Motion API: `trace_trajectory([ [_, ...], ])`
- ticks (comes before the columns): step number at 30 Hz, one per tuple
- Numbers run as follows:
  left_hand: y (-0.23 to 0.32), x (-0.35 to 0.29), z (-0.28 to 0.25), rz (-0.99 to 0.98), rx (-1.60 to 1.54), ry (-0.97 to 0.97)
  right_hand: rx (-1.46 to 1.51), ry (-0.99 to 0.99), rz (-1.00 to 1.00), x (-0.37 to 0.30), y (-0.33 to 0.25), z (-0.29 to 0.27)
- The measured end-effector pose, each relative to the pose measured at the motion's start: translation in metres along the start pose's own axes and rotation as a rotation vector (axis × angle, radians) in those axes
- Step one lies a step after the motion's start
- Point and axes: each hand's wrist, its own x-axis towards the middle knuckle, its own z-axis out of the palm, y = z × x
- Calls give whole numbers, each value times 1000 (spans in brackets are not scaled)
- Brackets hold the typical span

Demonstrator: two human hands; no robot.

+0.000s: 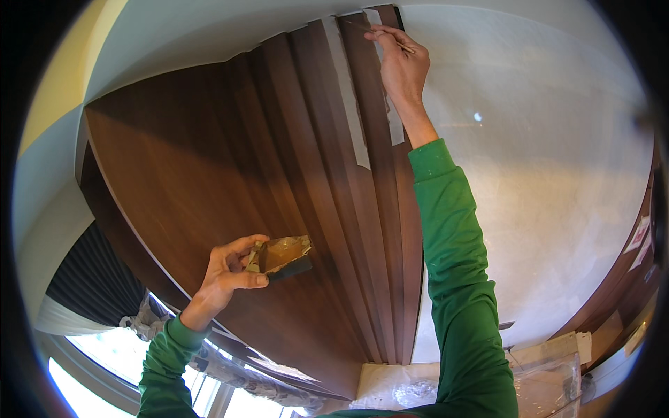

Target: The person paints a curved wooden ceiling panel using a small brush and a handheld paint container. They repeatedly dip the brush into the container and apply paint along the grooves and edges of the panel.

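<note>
High up near the ceiling, my right hand (404, 70) is closed in a pinch around a thin paintbrush (406, 48). Its tip points left, at the dark brown wood panelling (188, 174) between two pale strips of masking tape. The longer tape strip (348, 97) runs down a slat left of my hand; the other tape strip (395, 125) is partly behind my hand and wrist. Lower left, my left hand (224, 273) grips a small dark, box-like holder (284, 254) by its left end, thumb below and fingers above. Ragged yellowish tape edges it, and its top face looks brown and glossy.
A pale wall (529, 160) adjoins the panelling on the right, and the ceiling (202, 35) meets its top. Dark pleated curtains (97, 279) and bright windows are at lower left. Plastic sheeting (547, 383) covers something below right. More brown panelling stands at far right.
</note>
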Motion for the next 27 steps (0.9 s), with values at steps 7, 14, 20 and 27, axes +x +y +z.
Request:
trace_trajectory([
  [7,4,-2,-1,-18,-19,-12,89,15,74,-13,-10,-19],
  [14,1,-4,-2,3,-133,-75,245,91,167,-137,-62,-120],
  [20,-24,-7,-7,81,-115,-126,30,147,716,-253,-110,-182],
  [27,-76,-29,18,271,1,-93,-48,56,841,-276,-177,-186],
])
